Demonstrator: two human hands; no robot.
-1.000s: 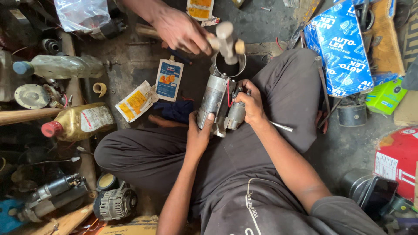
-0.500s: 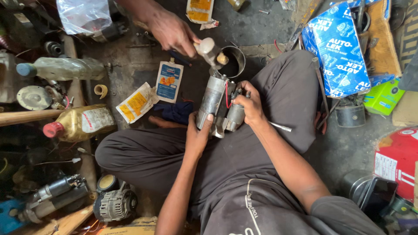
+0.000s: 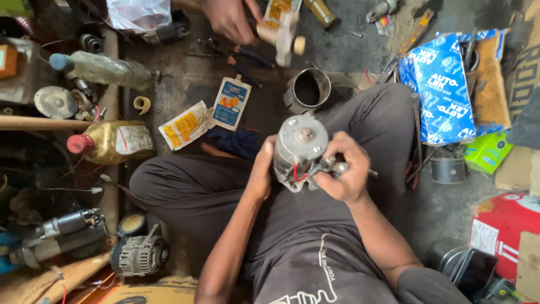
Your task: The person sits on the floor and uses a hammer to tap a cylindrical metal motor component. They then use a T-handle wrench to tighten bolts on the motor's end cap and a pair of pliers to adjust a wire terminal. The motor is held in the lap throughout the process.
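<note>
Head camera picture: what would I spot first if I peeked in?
First the grey metal motor in the middle, held over the lap by the left hand and the right hand. Next, the crinkled blue bag at the upper right. At the top, another person's hand holds a pale part above a metal ring on the floor.

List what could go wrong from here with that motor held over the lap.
1. The starter motor is held over the lap by only the left hand and right hand; it might slip.
2. Its red wires sit by the right hand's fingers and could snag.
3. Another person's hand moves a part overhead, which might drop onto the metal sleeve.
</note>
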